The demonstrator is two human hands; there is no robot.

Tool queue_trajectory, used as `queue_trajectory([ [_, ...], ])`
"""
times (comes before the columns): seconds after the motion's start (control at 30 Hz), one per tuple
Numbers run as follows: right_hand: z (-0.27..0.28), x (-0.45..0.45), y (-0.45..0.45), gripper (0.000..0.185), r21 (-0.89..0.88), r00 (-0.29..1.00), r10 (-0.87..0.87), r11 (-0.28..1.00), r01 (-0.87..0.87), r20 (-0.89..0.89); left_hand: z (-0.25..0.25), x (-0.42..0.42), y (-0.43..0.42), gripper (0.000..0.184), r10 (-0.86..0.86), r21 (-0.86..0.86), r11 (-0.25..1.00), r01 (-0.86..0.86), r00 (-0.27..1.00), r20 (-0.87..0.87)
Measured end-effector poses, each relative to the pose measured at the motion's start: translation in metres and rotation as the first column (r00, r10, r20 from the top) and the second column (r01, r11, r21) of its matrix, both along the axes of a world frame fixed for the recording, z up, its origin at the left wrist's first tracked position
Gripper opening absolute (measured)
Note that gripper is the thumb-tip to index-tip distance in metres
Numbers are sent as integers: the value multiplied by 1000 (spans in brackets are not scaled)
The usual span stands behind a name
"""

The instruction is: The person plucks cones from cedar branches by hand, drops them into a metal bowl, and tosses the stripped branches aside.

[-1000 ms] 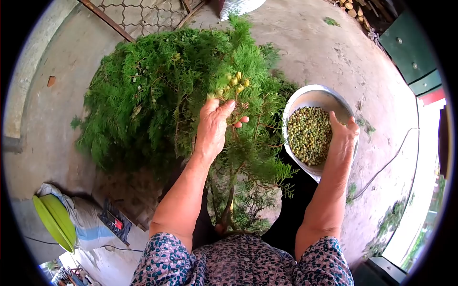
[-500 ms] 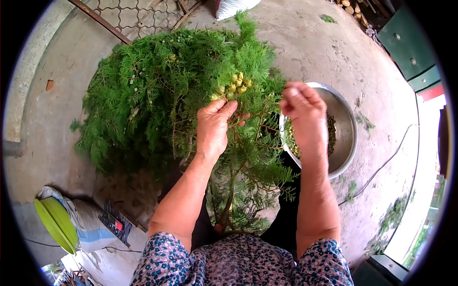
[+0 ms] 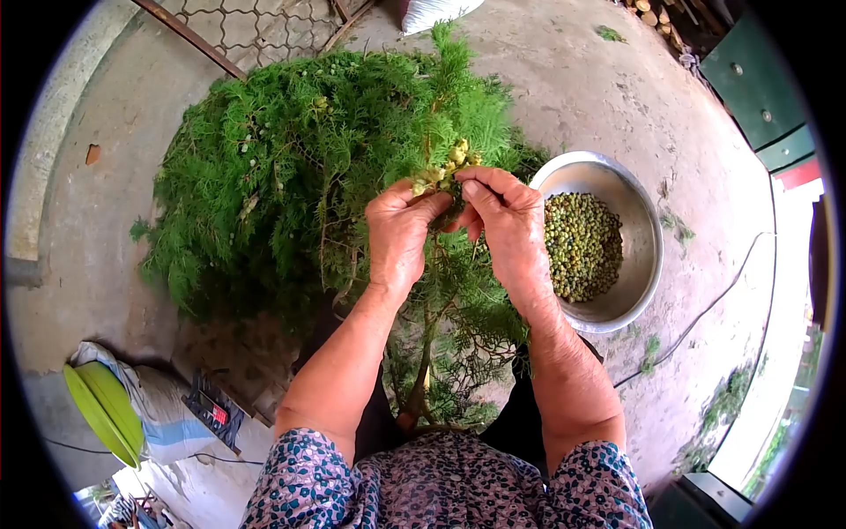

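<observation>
My left hand (image 3: 398,238) is closed around a green, scaly-leaved conifer branch (image 3: 428,348), just under a cluster of pale yellow-green cones (image 3: 456,155). The branch stands up between my legs, its thick stem end near my lap. At the right side of the same cluster, my right hand (image 3: 509,225) has thumb and fingers pinched together on a cone; the fingertips partly cover it. To the right of that hand sits a round metal basin (image 3: 650,264), holding many small green and brownish cones (image 3: 583,247).
A large heap of cut conifer branches (image 3: 256,176) lies ahead and left on the concrete floor. A metal grille (image 3: 264,31) and a white sack (image 3: 441,11) are beyond it. At lower left is a lime-green plastic basin (image 3: 101,414); a dark green cabinet (image 3: 749,84) stands far right.
My right hand has moved left from over the metal basin to the cone cluster, uncovering the cones in the basin. My left hand keeps its grip on the branch.
</observation>
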State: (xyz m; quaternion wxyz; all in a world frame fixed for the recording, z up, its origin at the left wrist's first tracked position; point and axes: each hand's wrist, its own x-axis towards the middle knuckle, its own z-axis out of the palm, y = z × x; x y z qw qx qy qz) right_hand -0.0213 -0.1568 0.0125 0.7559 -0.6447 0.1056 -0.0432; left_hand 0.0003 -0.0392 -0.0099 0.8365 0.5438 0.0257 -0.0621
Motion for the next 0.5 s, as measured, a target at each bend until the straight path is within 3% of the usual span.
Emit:
queue_trajectory([
  [0.13, -1, 3, -6, 15, -13, 998, 19, 1000, -20, -64, 0, 1, -1, 12, -61, 34, 998, 61, 998, 2],
  [0.27, -3, 3, -5, 16, 42, 1000, -2, 999, 3, -12, -9, 3, 0, 13, -139, 44, 990, 136, 987, 81],
  [0.33, -5, 5, -8, 17, -3, 997, 76, 997, -76, -10, -10, 3, 1, 12, -165, 56, 985, 162, 984, 61],
  [0.5, -8, 6, -12, 14, -47, 996, 74, 996, -77, -54, -5, 2, 0, 14, -182, 37, 983, 181, 983, 28],
])
